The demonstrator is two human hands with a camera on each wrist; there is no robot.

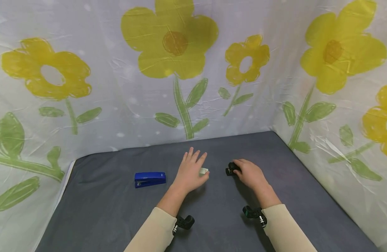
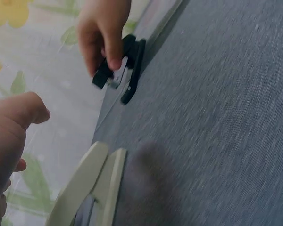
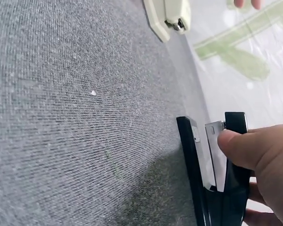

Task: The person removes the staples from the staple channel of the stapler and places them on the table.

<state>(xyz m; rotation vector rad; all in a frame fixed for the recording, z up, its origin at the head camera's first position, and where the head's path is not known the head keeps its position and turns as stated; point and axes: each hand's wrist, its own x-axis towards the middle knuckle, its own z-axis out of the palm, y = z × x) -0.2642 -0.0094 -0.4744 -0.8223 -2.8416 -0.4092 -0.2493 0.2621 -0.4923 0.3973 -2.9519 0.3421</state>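
My right hand (image 1: 250,174) grips a black stapler (image 3: 237,176) on the right side of the grey cloth, thumb on one side and fingers on the other. Seen from the right wrist, the stapler's metal staple channel shows beside its base. Over a pale cream stapler (image 2: 87,181), my left hand (image 1: 190,174) is held with fingers spread, apart from it in the left wrist view. Most of the cream stapler is hidden behind that hand in the head view. A blue stapler (image 1: 150,179) lies to the left of the left hand.
Dark grey cloth (image 1: 117,217) covers the table. A white sheet with yellow flowers (image 1: 174,42) hangs along the back and sides. Each wrist bears a black strap mount (image 1: 185,222) near the cream sleeve (image 1: 155,229). A tiny white speck (image 3: 93,92) lies on the cloth.
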